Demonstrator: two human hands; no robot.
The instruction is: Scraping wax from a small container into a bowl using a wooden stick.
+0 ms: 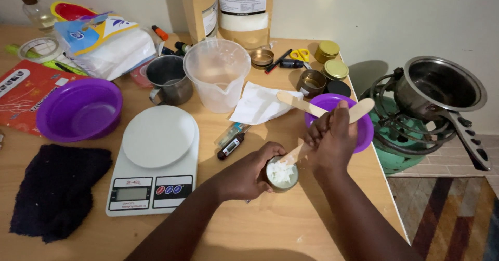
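Observation:
My left hand grips a small round tin full of white wax flakes, standing on the wooden table. My right hand holds a flat wooden stick slanted down, its lower end in the flakes. Just behind my right hand sits a small purple bowl with a second wooden stick resting across its rim.
A white kitchen scale lies left of the tin, with a thermometer, a clear plastic jug, a metal cup and a large purple bowl behind. A steel saucepan sits on a green burner beyond the table's right edge.

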